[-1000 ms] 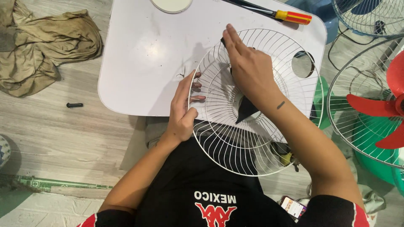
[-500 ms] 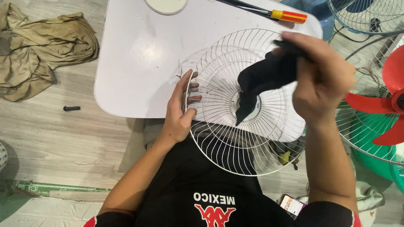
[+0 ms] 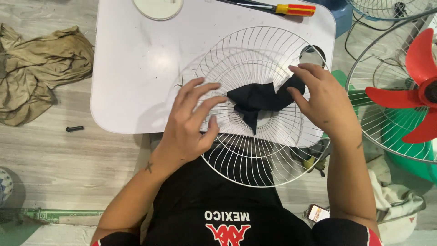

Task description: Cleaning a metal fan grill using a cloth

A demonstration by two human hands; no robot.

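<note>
A white wire fan guard [image 3: 255, 136] lies across the near edge of a white desk [image 3: 132, 68], its lower part overhanging the desk toward the person's lap. Everything else can be placed from this guard.

The left hand [image 3: 191, 120] rests on the guard's left side, fingers spread and released, fingertips touching the wires without closing round anything. The right hand [image 3: 325, 102] sits on the guard's right side, thumb and fingers pinching one end of a black cloth [image 3: 259, 98]. The cloth lies crumpled over the guard's centre ring, one pointed corner hanging down toward the middle opening, its other end reaching close to the left fingertips.

Beyond the guard, at the far edge of the desk, lies a screwdriver [image 3: 273, 7] with a yellow and red handle, and left of it a round white disc [image 3: 158, 7] that is cut off by the picture's edge. A round hole in the desk [image 3: 314, 52] shows through the guard's upper right wires.

To the right of the guard, off the desk, stands a fan with red blades [image 3: 409, 91] inside its own wire cage. Left of the guard, on the wooden floor, a brownish rag [image 3: 41, 68] lies bunched, and nearer the person a small black peg [image 3: 75, 129]. Below the guard's right rim a phone [image 3: 317, 212] lies on the floor beside a pale cloth [image 3: 391, 200].
</note>
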